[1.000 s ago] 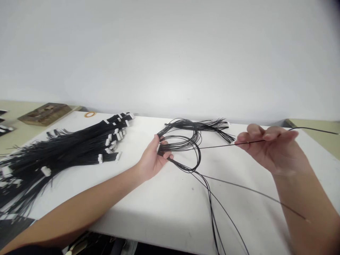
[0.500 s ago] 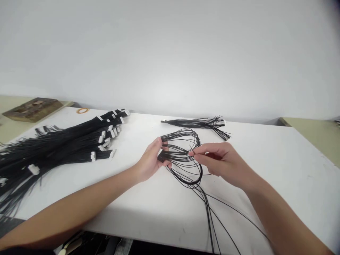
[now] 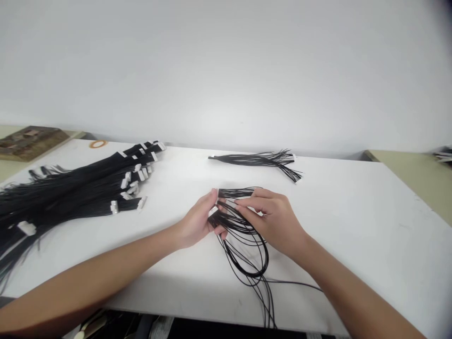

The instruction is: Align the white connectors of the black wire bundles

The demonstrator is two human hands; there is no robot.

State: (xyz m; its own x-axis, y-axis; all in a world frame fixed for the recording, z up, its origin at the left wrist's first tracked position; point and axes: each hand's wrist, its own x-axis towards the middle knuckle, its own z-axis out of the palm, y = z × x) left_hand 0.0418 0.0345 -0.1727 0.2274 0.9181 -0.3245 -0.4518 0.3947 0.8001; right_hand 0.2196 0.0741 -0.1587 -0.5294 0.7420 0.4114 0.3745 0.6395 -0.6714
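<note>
My left hand (image 3: 203, 217) is closed on the connector end of a black wire harness (image 3: 243, 226), with white connector housings showing by the thumb and palm. From there the wires loop out to the right, and several loose ones trail down to the front of the table. My right hand (image 3: 270, 214) pinches a thin black wire between thumb and forefinger, close to the left hand's fingers. The tip of that wire is too small to make out clearly. Part of the upper wire loop is hidden behind the right hand.
A large pile of black wire harnesses (image 3: 77, 188) with white connectors lies on the left of the white table (image 3: 353, 212). Another harness (image 3: 250, 159) lies behind my hands. An orange ring (image 3: 98, 143) and a brown patterned box (image 3: 31, 142) are at the back left.
My right hand has moved left with the wire, closer to my left hand and the connectors. The looped wires now hang lower, and the view has shifted slightly.
</note>
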